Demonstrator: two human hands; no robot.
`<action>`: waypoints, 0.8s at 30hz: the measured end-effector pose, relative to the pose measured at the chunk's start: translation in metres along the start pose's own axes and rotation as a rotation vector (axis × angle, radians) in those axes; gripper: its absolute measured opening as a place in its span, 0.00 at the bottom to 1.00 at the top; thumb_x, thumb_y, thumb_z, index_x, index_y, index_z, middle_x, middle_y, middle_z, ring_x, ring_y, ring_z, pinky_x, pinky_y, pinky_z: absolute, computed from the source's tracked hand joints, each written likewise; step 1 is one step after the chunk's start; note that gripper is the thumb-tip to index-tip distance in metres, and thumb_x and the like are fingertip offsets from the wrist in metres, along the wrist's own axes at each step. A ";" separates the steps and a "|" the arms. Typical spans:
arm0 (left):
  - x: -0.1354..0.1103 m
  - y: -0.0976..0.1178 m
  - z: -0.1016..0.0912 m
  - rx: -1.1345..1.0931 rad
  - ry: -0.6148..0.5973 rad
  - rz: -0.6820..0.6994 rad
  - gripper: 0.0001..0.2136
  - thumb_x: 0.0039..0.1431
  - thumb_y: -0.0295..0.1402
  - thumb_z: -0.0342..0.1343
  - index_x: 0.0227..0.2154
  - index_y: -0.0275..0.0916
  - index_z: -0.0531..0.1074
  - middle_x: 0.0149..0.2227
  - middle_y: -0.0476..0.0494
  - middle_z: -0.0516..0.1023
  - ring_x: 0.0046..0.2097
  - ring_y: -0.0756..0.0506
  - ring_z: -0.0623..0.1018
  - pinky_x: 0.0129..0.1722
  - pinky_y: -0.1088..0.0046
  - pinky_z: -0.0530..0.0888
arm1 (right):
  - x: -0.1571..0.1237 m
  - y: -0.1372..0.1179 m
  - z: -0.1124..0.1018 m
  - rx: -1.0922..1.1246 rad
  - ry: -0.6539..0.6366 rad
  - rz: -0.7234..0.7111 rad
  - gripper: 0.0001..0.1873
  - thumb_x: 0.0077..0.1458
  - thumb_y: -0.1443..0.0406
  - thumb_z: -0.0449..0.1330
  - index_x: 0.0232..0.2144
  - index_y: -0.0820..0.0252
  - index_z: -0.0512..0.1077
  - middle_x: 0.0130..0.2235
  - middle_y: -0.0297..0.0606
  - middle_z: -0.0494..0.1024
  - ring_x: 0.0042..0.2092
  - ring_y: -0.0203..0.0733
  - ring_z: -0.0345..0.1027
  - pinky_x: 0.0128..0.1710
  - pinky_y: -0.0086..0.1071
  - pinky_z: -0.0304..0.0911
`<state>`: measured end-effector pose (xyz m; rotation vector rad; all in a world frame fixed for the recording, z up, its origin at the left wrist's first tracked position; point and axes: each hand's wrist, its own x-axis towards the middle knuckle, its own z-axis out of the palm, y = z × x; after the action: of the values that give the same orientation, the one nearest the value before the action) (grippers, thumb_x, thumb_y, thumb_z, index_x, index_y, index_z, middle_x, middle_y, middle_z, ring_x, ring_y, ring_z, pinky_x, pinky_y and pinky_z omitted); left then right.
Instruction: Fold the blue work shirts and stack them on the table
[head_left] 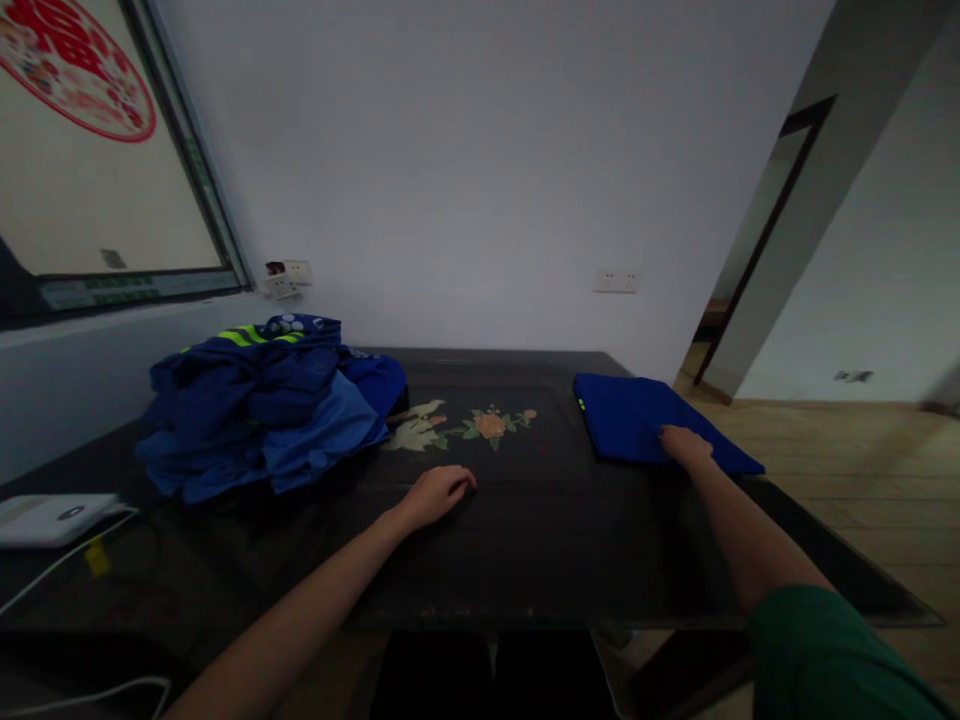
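Observation:
On the right of the dark table (547, 530) lies a flat, folded blue garment (630, 410) with small yellow-green marks at its left edge. My right hand (686, 446) is on the garment near its front edge, fingers curled closed against the cloth; the fingertips are hard to make out. My left hand (439, 493) rests on the tabletop in front of the painted flower, holding nothing, with the thumb apart from loosely bent fingers. To its left sits a heaped pile of blue clothes (255, 400), some with yellow-green stripes.
A white device (60, 520) with a cable lies at the table's left end. A window (112, 170) with a red round decoration is at the left. Wall sockets (616, 281) sit above the table's back edge. Wooden floor (840, 460) shows at the right.

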<state>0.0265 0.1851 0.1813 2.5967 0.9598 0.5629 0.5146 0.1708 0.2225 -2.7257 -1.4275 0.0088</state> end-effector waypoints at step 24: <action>0.044 0.107 0.032 -0.772 0.333 -0.068 0.31 0.66 0.47 0.42 0.67 0.44 0.41 0.69 0.44 0.48 0.68 0.43 0.51 0.67 0.59 0.52 | -0.172 -0.188 -0.155 1.558 0.009 -0.929 0.20 0.56 0.49 0.57 0.25 0.56 0.58 0.23 0.26 0.56 0.25 0.31 0.50 0.27 0.26 0.50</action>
<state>0.1305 0.1322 0.2093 1.8073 0.7160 1.1114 0.2680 0.1279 0.3841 -0.7731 -1.4720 0.6867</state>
